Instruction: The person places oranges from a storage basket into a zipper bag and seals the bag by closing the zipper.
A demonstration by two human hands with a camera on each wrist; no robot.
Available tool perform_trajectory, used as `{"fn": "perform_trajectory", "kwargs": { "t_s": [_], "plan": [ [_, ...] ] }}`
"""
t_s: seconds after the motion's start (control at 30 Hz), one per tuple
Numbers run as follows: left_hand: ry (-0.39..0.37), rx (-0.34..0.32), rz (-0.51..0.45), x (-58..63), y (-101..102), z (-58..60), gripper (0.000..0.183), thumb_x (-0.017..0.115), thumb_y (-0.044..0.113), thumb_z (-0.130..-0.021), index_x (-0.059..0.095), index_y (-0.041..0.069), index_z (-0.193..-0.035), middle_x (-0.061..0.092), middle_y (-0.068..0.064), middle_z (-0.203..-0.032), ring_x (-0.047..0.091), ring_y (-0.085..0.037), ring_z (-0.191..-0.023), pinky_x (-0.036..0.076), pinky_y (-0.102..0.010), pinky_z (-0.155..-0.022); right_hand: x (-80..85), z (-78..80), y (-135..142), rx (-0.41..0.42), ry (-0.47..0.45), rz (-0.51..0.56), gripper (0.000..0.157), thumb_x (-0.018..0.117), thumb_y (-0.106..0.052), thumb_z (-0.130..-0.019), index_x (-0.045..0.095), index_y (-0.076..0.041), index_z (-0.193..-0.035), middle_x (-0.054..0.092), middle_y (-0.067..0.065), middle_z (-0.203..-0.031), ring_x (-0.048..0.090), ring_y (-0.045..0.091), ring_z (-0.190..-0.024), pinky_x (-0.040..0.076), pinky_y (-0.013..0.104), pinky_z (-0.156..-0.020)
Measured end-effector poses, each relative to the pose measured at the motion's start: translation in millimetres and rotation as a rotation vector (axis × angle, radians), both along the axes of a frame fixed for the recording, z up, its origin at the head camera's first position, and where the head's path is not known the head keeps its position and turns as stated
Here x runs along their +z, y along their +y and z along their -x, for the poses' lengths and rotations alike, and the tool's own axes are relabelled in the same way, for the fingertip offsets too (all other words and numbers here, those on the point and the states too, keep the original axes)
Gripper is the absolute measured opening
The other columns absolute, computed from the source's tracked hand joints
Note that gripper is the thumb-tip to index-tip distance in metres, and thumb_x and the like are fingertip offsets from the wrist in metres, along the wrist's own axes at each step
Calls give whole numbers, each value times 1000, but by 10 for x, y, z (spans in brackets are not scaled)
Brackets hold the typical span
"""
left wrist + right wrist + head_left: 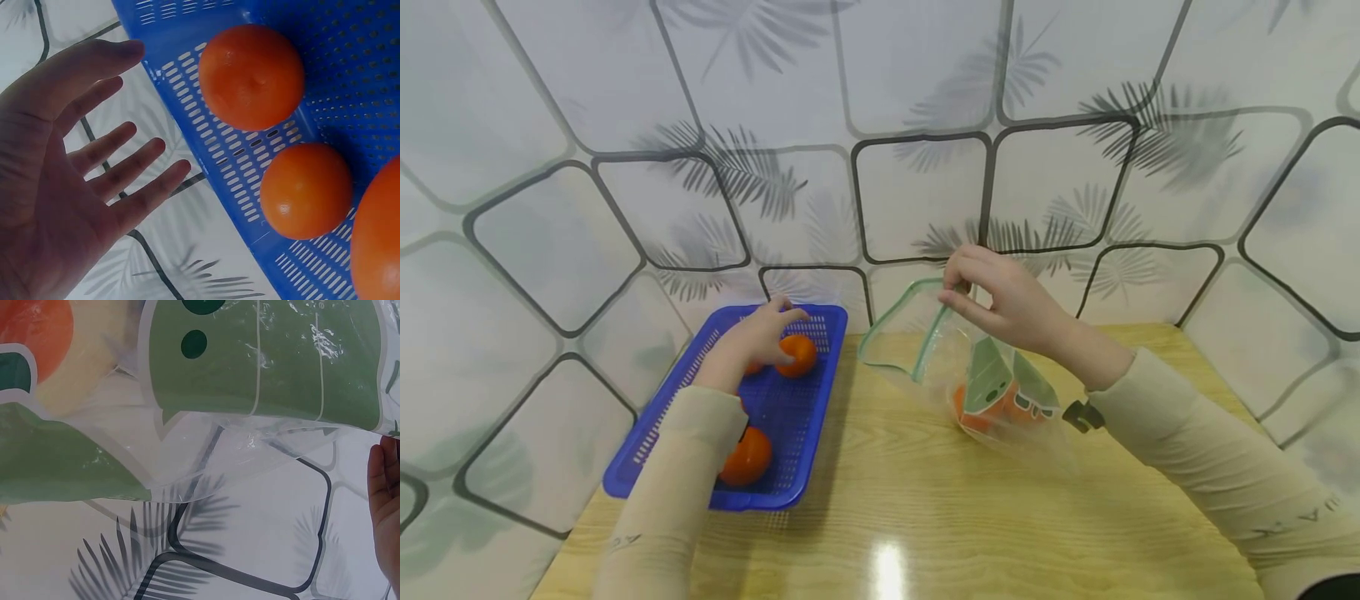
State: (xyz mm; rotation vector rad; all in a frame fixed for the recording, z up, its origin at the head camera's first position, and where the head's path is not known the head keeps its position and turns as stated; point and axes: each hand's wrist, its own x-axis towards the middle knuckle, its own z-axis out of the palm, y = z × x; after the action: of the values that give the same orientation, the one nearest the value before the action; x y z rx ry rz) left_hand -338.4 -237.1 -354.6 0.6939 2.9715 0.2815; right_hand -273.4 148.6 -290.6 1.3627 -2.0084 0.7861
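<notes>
My left hand [752,337] hovers over the far end of a blue plastic basket [784,408]. In the left wrist view its fingers are spread and hold nothing, beside a round orange fruit [251,78] and another orange fruit [306,190]. A larger fruit [748,457] lies at the basket's near end, and my forearm hides part of the contents. My right hand [1003,296] pinches the rim of a clear zip bag [936,358] with green print, its mouth gaping to the left. Orange fruit [973,408] shows through the bag.
A light wooden table [880,467] carries the basket on the left and the bag to the right of it. Behind and at both sides stands a white wall [925,200] patterned with leaves and dark lines. A dark object [1333,587] shows at the lower right corner.
</notes>
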Motion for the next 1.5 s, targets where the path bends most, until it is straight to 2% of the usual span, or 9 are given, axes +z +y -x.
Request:
{"fn": "perform_trajectory", "kwargs": {
  "t_s": [0.1, 0.27, 0.5, 0.7, 0.97, 1.07, 1.17, 1.37, 1.5],
  "plan": [
    [-48, 32, 3, -22, 16, 4, 72, 81, 10, -85, 56, 10, -152, 42, -29, -153, 50, -51, -136, 47, -68, -109, -8, 2, 0, 0, 1, -1, 36, 58, -37, -110, 62, -6, -92, 60, 6, -91, 54, 12, -84, 46, 20, -77],
    [-109, 73, 9, -59, 31, 14, 77, 80, 13, -86, 51, 10, -157, 35, -31, -162, 43, -54, -146, 39, -71, -117, -7, 7, -5, 7, 11, -1, 39, 56, -40, -110, 62, -6, -92, 59, 6, -90, 54, 12, -83, 45, 19, -78],
    [-129, 57, 37, -128, 33, 63, 82, 82, 17, -85, 48, 8, -158, 39, -33, -156, 49, -53, -139, 43, -68, -115, -4, 13, -16, 10, 13, -1, 42, 53, -43, -110, 61, -6, -92, 59, 6, -90, 54, 12, -83, 45, 19, -77],
    [-131, 35, 76, -210, 33, 88, 85, 83, 15, -80, 49, 3, -156, 40, -37, -154, 48, -54, -140, 43, -65, -116, -22, 3, -23, 9, 11, -9, 40, 54, -42, -110, 62, -6, -92, 59, 5, -90, 53, 11, -82, 48, 27, -74],
    [-164, 87, 152, -207, 71, 89, 82, 82, 15, -82, 50, 6, -157, 33, -32, -165, 26, -60, -154, 33, -72, -121, -34, 11, -28, 13, 16, -6, 44, 52, -45, -110, 62, -6, -92, 59, 5, -89, 54, 11, -82, 48, 27, -74],
    [-178, 105, 157, -208, 84, 109, 80, 81, 13, -82, 51, 9, -156, 30, -31, -167, 21, -62, -155, 33, -74, -120, -33, 12, -36, 8, 18, -9, 45, 51, -47, -110, 62, -6, -92, 59, 5, -89, 54, 12, -82, 46, 22, -76],
    [-199, 122, 150, -210, 94, 125, 79, 80, 11, -82, 52, 11, -156, 28, -29, -169, 20, -62, -156, 33, -76, -119, -34, 7, -43, 4, 17, -16, 39, 55, -41, -110, 62, -7, -93, 60, 5, -89, 54, 12, -82, 45, 20, -77],
    [-216, 145, 151, -243, 103, 153, 78, 76, 7, -83, 51, 14, -157, 22, -29, -170, 18, -65, -154, 32, -77, -118, -36, -10, -41, -4, 5, -21, 15, 70, -14, -103, 62, -7, -93, 59, 4, -89, 54, 11, -82, 46, 21, -76],
    [-197, 156, 177, -280, 114, 167, 77, 74, 6, -86, 49, 16, -158, 24, -30, -169, 21, -65, -154, 33, -78, -117, -41, -13, -33, -7, 2, -17, 18, 68, -18, -105, 62, -7, -92, 60, 4, -89, 54, 11, -83, 46, 21, -76]
  ]
}}
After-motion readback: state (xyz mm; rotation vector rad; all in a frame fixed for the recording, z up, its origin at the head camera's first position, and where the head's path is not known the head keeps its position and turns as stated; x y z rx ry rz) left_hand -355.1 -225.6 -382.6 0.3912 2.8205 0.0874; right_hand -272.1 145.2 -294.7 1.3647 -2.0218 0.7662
